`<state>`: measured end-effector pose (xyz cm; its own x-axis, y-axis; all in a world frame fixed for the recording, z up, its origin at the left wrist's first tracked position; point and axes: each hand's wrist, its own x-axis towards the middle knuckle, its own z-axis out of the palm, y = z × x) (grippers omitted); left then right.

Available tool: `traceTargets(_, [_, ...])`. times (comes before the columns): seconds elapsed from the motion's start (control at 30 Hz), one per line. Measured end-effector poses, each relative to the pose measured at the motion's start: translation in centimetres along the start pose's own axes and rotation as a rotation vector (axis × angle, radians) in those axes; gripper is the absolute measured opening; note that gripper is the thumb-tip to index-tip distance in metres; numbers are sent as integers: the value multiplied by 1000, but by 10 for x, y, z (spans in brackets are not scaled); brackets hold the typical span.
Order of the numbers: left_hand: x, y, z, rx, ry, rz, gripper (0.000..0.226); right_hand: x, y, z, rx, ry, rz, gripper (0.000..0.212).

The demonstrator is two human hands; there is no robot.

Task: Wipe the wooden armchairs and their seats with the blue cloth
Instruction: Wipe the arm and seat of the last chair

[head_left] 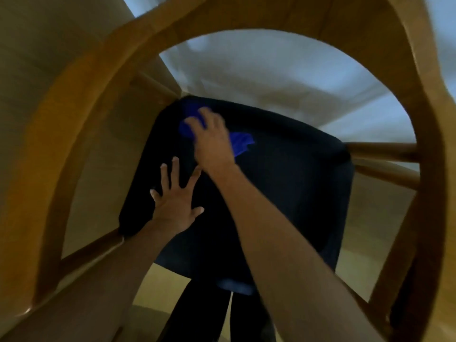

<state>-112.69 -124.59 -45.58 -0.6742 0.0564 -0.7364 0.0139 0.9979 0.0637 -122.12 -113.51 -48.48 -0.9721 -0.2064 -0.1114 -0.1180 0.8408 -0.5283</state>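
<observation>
A wooden armchair [81,99] fills the view, its curved arm and back rail arching over a dark navy seat [283,193]. My right hand [212,139] presses the blue cloth [240,141] flat against the far left part of the seat; cloth shows on both sides of the fingers. My left hand [175,198] lies flat on the seat's left edge with its fingers spread, holding nothing. The picture is blurred by motion.
Round wooden rungs [385,150] join the seat to the frame on the right. A pale floor [283,77] shows beyond the seat. My dark trouser legs [197,314] stand below the seat's near edge.
</observation>
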Motion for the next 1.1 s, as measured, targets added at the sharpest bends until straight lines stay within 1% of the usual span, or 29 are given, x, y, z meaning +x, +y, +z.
traceTargets(0.07, [0,1,0,13,-12,-13,91,-10,-10,7,-39,-206,-191,62])
traceTargets(0.1, [-1,0,0,10,-14,-12,91,-19,-1,5,-60,-218,-254,64])
traceTargets(0.13, [-1,0,1,3,-9,-3,93,-28,15,1,-69,-167,-264,64])
traceTargets(0.17, [-1,-1,1,-2,-3,7,94,-41,36,-5,-57,-80,-210,64])
traceTargets(0.23, [-2,-2,2,-10,-1,11,96,-76,88,-29,-68,124,-2,61])
traceTargets(0.3, [-2,-1,4,-14,9,2,98,-113,131,-58,-74,210,299,57])
traceTargets(0.37, [-1,0,6,-10,15,-3,98,-125,143,-68,3,360,633,50])
traceTargets(0.4, [0,1,7,-7,14,-3,98,-117,139,-64,15,459,751,47])
traceTargets(0.43, [1,1,8,-6,13,-3,99,-101,130,-56,15,549,810,47])
traceTargets(0.47, [2,1,8,-6,11,-5,99,-79,120,-48,20,615,794,48])
traceTargets(0.5, [3,1,9,-3,7,-6,99,-53,108,-41,40,628,732,51])
traceTargets(0.53, [4,1,9,2,4,-7,99,-25,91,-32,68,569,632,53])
traceTargets(0.63, [3,1,7,24,-10,-3,96,29,11,4,106,193,236,57])
traceTargets(0.67, [3,1,6,24,-13,0,93,35,-16,17,89,97,92,58])
traceTargets(0.73, [2,0,6,5,-25,6,88,34,-44,29,46,-56,-76,57])
traceTargets(0.77, [2,0,6,-5,-21,4,89,32,-43,27,9,-133,-162,56])
traceTargets(0.87, [2,1,6,-20,1,-9,97,33,-13,7,-112,-361,-522,53])
traceTargets(0.93, [2,2,7,-36,20,-12,99,38,-2,-4,-174,-448,-665,54])
traceTargets(0.97, [2,1,8,-42,31,-12,100,42,-2,-5,-202,-432,-673,56])
traceTargets(1.0, [2,1,8,-42,37,-9,101,45,-6,-2,-212,-367,-600,57])
traceTargets(1.07, [3,0,9,-37,30,2,98,48,-25,11,-160,-178,-258,57])
traceTargets(1.1, [3,-1,9,-34,22,5,95,45,-38,19,-126,-126,-113,56])
